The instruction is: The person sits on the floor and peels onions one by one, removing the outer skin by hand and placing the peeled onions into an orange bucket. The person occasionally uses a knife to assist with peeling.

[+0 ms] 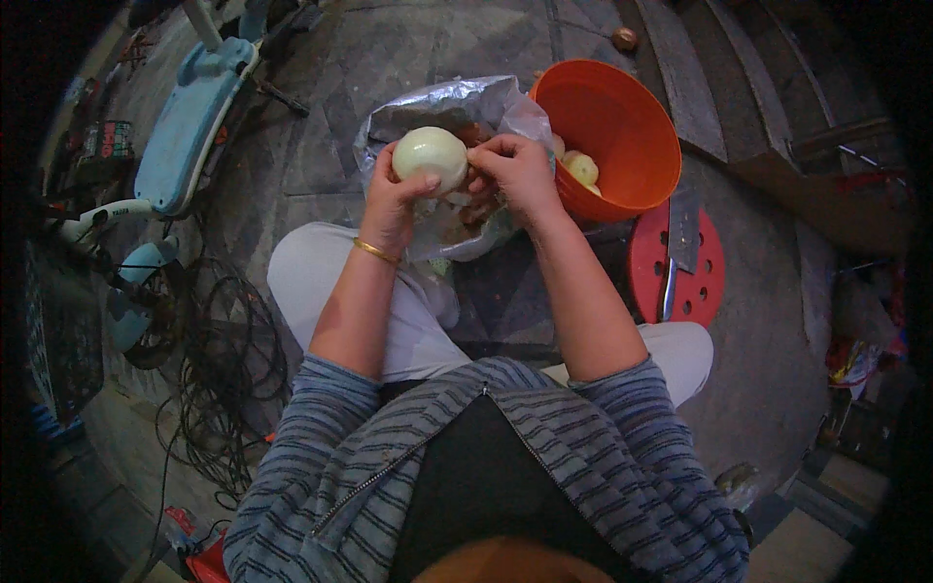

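My left hand (392,200) holds a peeled, pale onion (431,154) above an opened clear plastic bag (503,95). On the onion's right side, the thumb and forefinger of my right hand (526,175) are pinched together at its edge. Any bit of skin between those fingertips is too small to make out. Brown onion skins (474,217) lie in the bag below my hands. Just right of the bag, an orange bucket (619,95) leans, its mouth facing up, with peeled onions (581,169) inside. My right forearm passes close to its lower left side.
A knife (683,233) with a broad blade lies across a red disc with holes (645,270), near my right knee. One unpeeled onion (624,38) rests by the wooden steps (685,87). Leftward are a light-blue scooter (193,124) and coiled black cable (226,364).
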`<state>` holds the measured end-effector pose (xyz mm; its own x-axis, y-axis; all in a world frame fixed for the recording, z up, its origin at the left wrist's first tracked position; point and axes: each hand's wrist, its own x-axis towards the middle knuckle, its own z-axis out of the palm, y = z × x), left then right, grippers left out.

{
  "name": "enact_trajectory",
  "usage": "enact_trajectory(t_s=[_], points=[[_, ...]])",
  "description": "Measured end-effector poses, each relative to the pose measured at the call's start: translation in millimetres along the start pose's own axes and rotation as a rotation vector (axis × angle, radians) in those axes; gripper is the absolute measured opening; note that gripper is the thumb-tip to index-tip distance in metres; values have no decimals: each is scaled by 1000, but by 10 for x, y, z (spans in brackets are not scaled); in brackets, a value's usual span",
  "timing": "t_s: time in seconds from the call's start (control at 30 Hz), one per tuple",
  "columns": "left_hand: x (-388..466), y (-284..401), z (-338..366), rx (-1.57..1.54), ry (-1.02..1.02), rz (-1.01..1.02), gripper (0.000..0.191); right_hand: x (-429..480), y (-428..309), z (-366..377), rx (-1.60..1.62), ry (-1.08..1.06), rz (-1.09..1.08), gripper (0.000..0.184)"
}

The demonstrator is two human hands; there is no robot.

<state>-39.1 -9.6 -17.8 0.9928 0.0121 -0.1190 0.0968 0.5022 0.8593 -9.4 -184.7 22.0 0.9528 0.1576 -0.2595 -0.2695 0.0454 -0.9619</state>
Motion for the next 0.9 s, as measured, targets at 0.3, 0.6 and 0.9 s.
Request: enact_trajectory(t_s=[0.3, 0.6, 0.9], points=[[40, 22, -25, -216, -37, -35, 65, 14, 8, -76, 56, 32, -31, 23], [1, 10, -1, -13, -48, 2, 73, 25, -54, -26, -50, -81, -33, 36], [-24, 37, 0, 116, -63, -39, 77, 47, -13, -84, -238, -111, -50, 37]])
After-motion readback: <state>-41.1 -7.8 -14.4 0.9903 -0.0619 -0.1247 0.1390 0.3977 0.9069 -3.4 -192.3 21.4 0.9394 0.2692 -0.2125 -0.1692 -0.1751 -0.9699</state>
